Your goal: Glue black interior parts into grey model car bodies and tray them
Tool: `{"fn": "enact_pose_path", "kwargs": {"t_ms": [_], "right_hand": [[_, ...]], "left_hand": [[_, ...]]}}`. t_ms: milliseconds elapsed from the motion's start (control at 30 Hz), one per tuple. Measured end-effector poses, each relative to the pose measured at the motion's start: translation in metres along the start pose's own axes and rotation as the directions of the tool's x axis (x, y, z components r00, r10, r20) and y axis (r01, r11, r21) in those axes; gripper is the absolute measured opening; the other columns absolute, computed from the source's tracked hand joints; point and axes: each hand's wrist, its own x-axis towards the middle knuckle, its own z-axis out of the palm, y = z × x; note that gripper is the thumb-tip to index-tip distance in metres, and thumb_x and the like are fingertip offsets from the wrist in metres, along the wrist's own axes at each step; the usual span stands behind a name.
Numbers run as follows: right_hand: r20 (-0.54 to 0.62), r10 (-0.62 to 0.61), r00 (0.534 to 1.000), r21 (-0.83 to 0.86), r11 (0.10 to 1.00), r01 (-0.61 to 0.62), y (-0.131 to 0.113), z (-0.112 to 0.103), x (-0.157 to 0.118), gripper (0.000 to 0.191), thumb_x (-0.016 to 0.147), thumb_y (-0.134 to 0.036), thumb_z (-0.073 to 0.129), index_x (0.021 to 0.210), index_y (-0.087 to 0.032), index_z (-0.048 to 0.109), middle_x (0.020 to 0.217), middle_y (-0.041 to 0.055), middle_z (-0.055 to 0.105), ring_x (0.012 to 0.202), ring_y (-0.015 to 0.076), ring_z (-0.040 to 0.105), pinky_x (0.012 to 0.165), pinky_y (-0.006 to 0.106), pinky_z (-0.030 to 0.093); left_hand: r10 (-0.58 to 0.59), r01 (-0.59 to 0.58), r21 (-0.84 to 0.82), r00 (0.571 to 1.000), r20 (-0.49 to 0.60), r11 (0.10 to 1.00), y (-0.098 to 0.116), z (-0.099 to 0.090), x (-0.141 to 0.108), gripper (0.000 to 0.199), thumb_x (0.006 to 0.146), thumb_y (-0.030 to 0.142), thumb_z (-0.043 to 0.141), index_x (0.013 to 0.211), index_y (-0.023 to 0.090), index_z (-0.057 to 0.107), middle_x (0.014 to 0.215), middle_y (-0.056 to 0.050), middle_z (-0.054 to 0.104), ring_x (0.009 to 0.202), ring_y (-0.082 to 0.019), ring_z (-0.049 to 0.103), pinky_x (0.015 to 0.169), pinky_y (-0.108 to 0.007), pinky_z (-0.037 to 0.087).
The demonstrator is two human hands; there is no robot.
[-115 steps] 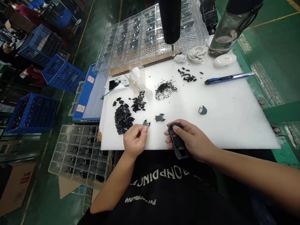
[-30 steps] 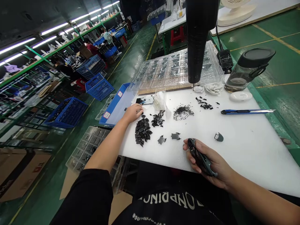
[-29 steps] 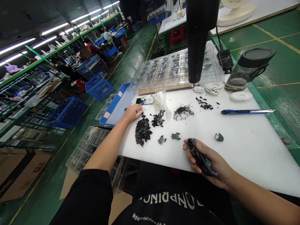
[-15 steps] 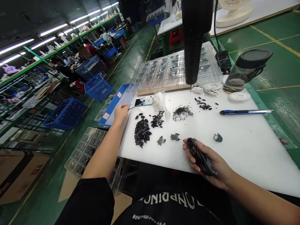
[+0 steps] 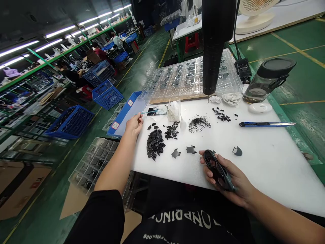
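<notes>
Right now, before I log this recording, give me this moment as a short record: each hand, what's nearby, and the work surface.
left hand: fingertips at the end of a thin blue stick, grip unclear
right hand: holds a dark glossy plastic casing
nearby: a pile of black plastic pieces and a small dark bracket
surface: white foam board
also on surface: a blue utility knife
overhead: a hanging black electric screwdriver
</notes>
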Motion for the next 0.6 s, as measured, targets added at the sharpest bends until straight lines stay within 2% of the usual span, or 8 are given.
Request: {"fn": "enact_pose_path", "kwargs": {"t_ms": [100, 233, 367, 467, 600], "right_hand": [[0.016, 0.009, 1.000, -0.007, 1.000, -0.009, -0.002, 0.002, 0.000, 0.031, 0.093, -0.041, 0.062, 0.114, -0.021, 0.072, 0.098, 0.0054, 0.062, 0.067, 0.0134, 0.053, 0.055, 0.023, 0.052], [0.038, 0.026, 0.999, 0.013, 1.000, -0.027, -0.003, 0.004, 0.001, 0.033, 0.095, -0.041, 0.057, 0.117, -0.019, 0.070, 0.102, 0.0072, 0.063, 0.070, 0.0148, 0.057, 0.055, 0.024, 0.053], [0.053, 0.020, 0.998, 0.052, 0.998, -0.023, -0.003, 0.004, 0.003, 0.037, 0.096, -0.042, 0.054, 0.117, -0.016, 0.069, 0.100, 0.0088, 0.064, 0.073, 0.0169, 0.061, 0.061, 0.026, 0.057], [0.060, 0.027, 0.998, 0.092, 0.995, -0.032, -0.003, 0.003, 0.003, 0.042, 0.098, -0.046, 0.051, 0.117, -0.013, 0.068, 0.094, 0.0084, 0.063, 0.074, 0.0171, 0.063, 0.069, 0.028, 0.060], [0.077, 0.034, 0.996, 0.109, 0.993, -0.042, -0.002, 0.003, 0.004, 0.046, 0.100, -0.051, 0.045, 0.118, -0.014, 0.066, 0.088, 0.0066, 0.062, 0.071, 0.0165, 0.063, 0.067, 0.029, 0.060]], "left_hand": [[0.181, -0.181, 0.032, 0.983, -0.022, 0.983, 0.006, 0.007, -0.008, 0.012, 0.089, 0.021, 0.062, 0.080, 0.012, 0.060, 0.075, 0.000, 0.063, 0.050, -0.003, 0.048, 0.047, -0.015, 0.041], [0.425, -0.417, 0.138, 0.904, -0.036, 0.898, 0.017, 0.015, -0.014, 0.015, 0.087, 0.029, 0.062, 0.082, 0.014, 0.064, 0.080, -0.001, 0.068, 0.053, -0.004, 0.053, 0.050, -0.016, 0.042], [0.511, -0.503, 0.248, 0.859, 0.037, 0.828, 0.021, 0.022, -0.015, 0.016, 0.082, 0.029, 0.066, 0.077, 0.013, 0.066, 0.074, -0.002, 0.070, 0.052, -0.008, 0.057, 0.051, -0.018, 0.043], [0.553, -0.534, 0.288, 0.833, 0.019, 0.794, 0.020, 0.024, -0.016, 0.016, 0.083, 0.029, 0.063, 0.078, 0.014, 0.065, 0.074, -0.002, 0.070, 0.052, -0.007, 0.057, 0.052, -0.018, 0.043], [0.610, -0.591, 0.331, 0.790, 0.053, 0.736, 0.019, 0.021, -0.019, 0.016, 0.083, 0.028, 0.062, 0.082, 0.013, 0.065, 0.073, -0.002, 0.070, 0.053, -0.008, 0.060, 0.050, -0.018, 0.046]]}}
